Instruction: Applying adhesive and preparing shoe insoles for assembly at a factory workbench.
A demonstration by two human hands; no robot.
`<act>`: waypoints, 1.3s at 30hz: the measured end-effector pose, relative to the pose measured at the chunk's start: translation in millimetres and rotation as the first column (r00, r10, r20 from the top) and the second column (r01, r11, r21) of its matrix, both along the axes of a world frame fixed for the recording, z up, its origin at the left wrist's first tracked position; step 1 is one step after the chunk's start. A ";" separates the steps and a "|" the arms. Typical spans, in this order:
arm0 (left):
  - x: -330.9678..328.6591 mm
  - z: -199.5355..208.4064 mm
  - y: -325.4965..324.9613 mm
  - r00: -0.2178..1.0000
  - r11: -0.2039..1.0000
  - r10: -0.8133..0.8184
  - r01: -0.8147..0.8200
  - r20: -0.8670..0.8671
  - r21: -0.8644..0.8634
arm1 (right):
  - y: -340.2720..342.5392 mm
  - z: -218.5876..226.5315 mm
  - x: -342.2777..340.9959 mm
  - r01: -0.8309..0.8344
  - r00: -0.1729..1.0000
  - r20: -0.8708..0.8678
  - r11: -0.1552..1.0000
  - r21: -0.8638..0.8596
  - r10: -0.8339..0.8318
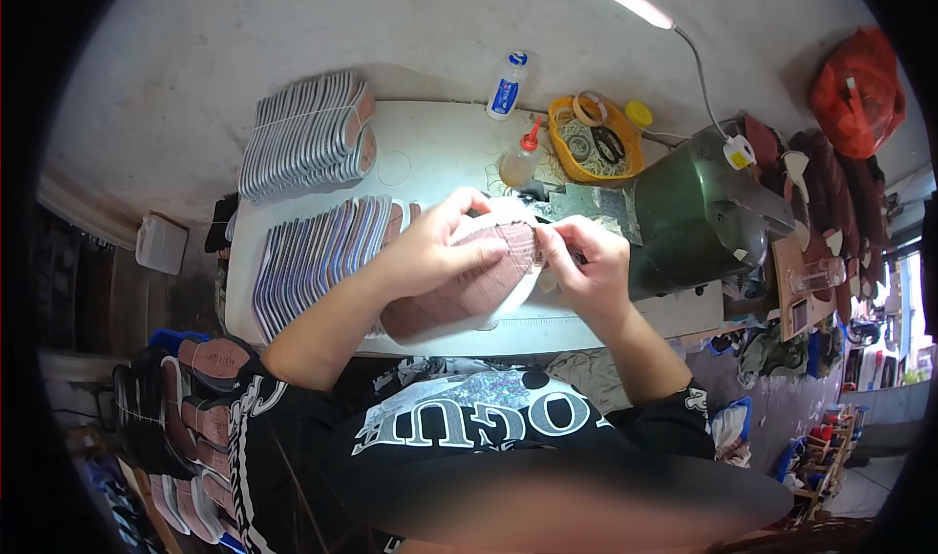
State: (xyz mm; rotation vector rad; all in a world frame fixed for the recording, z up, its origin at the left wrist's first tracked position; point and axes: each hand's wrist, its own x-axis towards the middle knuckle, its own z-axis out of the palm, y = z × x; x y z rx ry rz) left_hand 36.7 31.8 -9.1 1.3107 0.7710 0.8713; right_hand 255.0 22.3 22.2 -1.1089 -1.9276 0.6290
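A brownish-pink ribbed shoe sole (pixel 454 295) with a pale edge is tilted over the front of the white table. My left hand (pixel 440 246) grips its upper part, thumb across the ribbed face and fingers behind. At the sole's right end, my right hand (pixel 594 266) is closed, thumb and forefinger pinching the edge; whether a thread or other small piece is between them cannot be made out. Left of my hands stands a row of similar soles (pixel 318 261), partly covered by my left forearm. Just beyond my right hand is a green sewing machine (pixel 689 207).
Behind the row sits a tied stack of soles (pixel 303 134). A red-capped glue bottle (pixel 519 163), a white bottle (pixel 505 90) and a yellow basket (pixel 572 163) with tape rolls stand at the back. A lit lamp (pixel 630 0) arches overhead. More soles (pixel 210 359) lie at lower left.
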 end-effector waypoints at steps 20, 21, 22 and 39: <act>-15.3 -20.3 99.6 0.878 0.964 -0.186 0.077 -0.440 -0.255 | 6.9 -82.2 -60.8 -0.510 0.438 -0.821 0.651 -0.562 -0.366; -15.3 -21.5 99.6 0.879 0.962 -0.194 0.083 -0.436 -0.262 | 7.7 -81.2 -59.4 -0.489 0.472 -0.800 0.645 -0.587 -0.371; -15.3 -22.9 98.6 0.893 0.958 -0.182 0.066 -0.411 -0.279 | 8.7 -79.9 -57.3 -0.467 0.505 -0.777 0.638 -0.612 -0.376; -5.6 3.0 105.4 0.773 0.904 -0.308 0.055 -0.555 -0.425 | -22.5 -94.9 -18.7 -0.402 0.729 -0.609 0.524 -0.751 -0.313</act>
